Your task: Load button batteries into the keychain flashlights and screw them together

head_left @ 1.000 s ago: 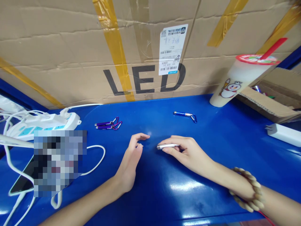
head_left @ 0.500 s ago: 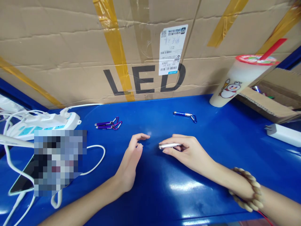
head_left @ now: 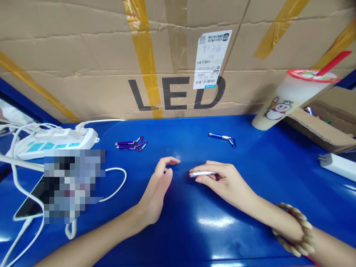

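Note:
Between the thumb and fingers of my right hand (head_left: 226, 180) is a small silver penlight (head_left: 201, 174), held level, with its tip pointing left and showing red. The rest of its body is hidden in my palm. My left hand (head_left: 158, 185) hovers to the left of that tip, holding nothing, with thumb and forefinger apart and curved. Two purple penlights (head_left: 126, 145) with carabiner clips lie side by side beyond my left hand. A blue penlight (head_left: 219, 136) with a clip lies beyond my right hand.
A large cardboard box (head_left: 105, 48) marked LED stands along the back of the blue table (head_left: 183, 237). To the right are a tall drink cup (head_left: 280, 100), an open carton (head_left: 319, 128) and a white adapter (head_left: 338, 166). A power strip (head_left: 90, 138), white cables and a phone (head_left: 30, 204) crowd the left.
The penlight's tip shows red now, where it looked dark and silver before. My view has shifted slightly, and both hands keep nearly the same pose.

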{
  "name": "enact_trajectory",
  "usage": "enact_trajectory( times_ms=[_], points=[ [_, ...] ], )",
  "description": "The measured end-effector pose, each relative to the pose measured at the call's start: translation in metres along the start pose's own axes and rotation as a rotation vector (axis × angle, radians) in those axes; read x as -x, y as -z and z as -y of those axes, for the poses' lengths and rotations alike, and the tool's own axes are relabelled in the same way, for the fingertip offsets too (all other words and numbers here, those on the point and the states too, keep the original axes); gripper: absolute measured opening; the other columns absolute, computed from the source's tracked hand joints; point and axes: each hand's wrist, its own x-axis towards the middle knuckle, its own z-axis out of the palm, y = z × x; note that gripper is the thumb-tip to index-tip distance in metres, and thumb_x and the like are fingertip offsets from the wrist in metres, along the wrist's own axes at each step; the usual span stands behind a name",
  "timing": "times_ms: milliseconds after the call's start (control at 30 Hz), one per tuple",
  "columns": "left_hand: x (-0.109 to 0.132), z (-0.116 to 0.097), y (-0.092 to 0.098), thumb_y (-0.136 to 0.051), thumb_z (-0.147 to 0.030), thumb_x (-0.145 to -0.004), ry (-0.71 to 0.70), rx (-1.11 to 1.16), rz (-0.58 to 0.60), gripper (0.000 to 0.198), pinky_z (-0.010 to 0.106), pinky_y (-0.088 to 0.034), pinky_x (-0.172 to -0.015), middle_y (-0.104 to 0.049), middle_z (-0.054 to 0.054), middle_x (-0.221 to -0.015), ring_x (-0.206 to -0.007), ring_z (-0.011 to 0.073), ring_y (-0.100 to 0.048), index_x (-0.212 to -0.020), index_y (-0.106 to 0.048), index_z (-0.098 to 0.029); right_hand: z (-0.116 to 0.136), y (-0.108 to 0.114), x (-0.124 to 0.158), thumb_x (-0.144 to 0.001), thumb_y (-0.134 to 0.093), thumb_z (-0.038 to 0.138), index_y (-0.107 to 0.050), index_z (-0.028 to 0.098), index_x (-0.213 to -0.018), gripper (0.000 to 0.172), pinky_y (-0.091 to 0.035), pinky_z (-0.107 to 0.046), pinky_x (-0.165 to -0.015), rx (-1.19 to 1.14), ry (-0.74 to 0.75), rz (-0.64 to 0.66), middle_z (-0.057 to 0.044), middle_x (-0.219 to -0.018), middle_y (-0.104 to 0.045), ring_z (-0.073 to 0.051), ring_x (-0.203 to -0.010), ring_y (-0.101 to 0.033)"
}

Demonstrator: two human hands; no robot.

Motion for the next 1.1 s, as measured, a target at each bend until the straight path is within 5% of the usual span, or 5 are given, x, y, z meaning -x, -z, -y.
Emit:
enact_trajectory(
  times_ms=[633, 1100],
  points=[
    [0.002, 0.004, 0.000, -0.023, -0.049, -0.093, -0.026, -0.013, 0.026, 0.042, 0.035, -0.031, -0.094, -0.050, 0.007, -0.120, -0.115, 0.0221, -0.043, -0.114, -0.047, -0.022, -0.005, -0.005, 0.001, -0.087, -0.051, 0.035, -0.069, 0.027, -0.097, 0.021, -0.048, -0.025, -0.061, 0.007, -0.067, 0.088, -0.002, -0.097, -0.067, -0.017, -0.087, -0.061],
    [0.003, -0.003, 0.001, -0.023, -0.045, -0.094, 0.001, -0.019, 0.034, 0.038, 0.034, -0.031, -0.095, -0.048, 0.006, -0.120, -0.115, 0.0206, -0.041, -0.114, -0.046, -0.022, -0.002, -0.006, 0.001, -0.087, -0.053, 0.031, -0.069, 0.023, -0.094, 0.019, -0.045, -0.021, -0.060, 0.013, -0.036, 0.076, -0.001, -0.090, -0.068, -0.011, -0.071, -0.059]
  ],
)
